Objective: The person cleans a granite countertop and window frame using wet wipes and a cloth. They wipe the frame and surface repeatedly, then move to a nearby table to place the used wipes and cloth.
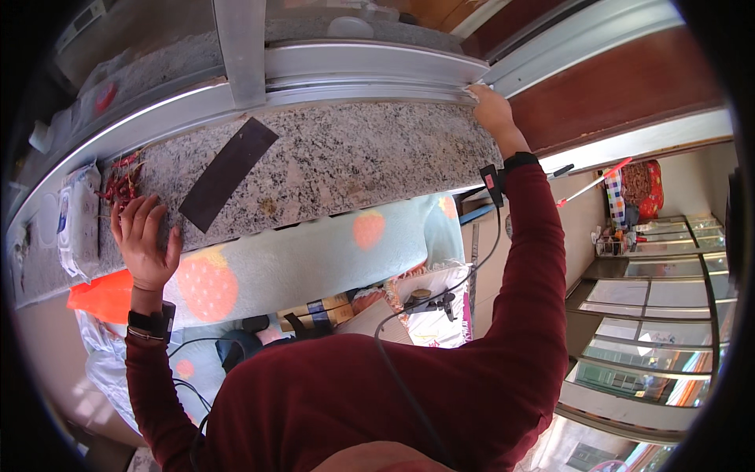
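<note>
My left hand [147, 245] rests on the speckled granite sill [338, 153], fingers stretched out and empty. Its fingertips lie close to a small heap of dried red chillies [122, 185]. A white packet of wipes [79, 224] stands to the left of that hand. My right hand [494, 112] reaches to the far right end of the sill. There it presses a crumpled white wipe [472, 94] into the corner of the silver window track [370, 90]; most of the wipe is hidden by the fingers.
A dark flat strip [228, 175] lies aslant on the sill. Below the sill's edge hangs a pale blue cloth with strawberries [295, 263]. An orange plastic piece [102, 296] is under my left wrist. A black cable [472, 271] runs from my right wrist across my body.
</note>
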Motion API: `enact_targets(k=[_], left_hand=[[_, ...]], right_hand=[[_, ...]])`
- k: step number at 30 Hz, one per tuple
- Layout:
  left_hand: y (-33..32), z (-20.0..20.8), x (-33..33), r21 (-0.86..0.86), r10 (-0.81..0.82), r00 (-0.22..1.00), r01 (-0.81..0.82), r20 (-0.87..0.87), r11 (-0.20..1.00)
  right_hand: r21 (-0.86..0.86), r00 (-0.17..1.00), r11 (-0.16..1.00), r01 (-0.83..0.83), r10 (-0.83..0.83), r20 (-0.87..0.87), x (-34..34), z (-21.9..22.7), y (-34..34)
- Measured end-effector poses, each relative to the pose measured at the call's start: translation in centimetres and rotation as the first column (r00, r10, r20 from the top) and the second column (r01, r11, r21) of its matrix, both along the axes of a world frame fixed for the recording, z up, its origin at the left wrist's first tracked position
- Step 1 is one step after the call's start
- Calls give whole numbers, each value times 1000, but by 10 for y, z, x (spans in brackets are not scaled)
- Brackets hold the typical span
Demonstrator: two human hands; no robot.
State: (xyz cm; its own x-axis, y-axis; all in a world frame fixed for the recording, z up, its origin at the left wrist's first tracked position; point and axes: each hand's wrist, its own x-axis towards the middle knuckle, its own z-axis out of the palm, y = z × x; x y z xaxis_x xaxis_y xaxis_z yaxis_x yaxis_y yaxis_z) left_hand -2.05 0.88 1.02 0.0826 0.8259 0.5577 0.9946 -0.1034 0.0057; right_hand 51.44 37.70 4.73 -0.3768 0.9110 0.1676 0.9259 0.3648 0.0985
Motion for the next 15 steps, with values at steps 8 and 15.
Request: enact_targets(k=[8, 15], left_hand=[[-1, -2, 0, -15, 7, 999, -6, 43, 1000], [-2, -1, 1, 28, -6, 999, 5, 48, 1000]], right_hand=[[120, 993, 986, -118, 118, 7, -28, -11, -1], [39, 942, 942, -335, 335, 7, -155, -11, -61]])
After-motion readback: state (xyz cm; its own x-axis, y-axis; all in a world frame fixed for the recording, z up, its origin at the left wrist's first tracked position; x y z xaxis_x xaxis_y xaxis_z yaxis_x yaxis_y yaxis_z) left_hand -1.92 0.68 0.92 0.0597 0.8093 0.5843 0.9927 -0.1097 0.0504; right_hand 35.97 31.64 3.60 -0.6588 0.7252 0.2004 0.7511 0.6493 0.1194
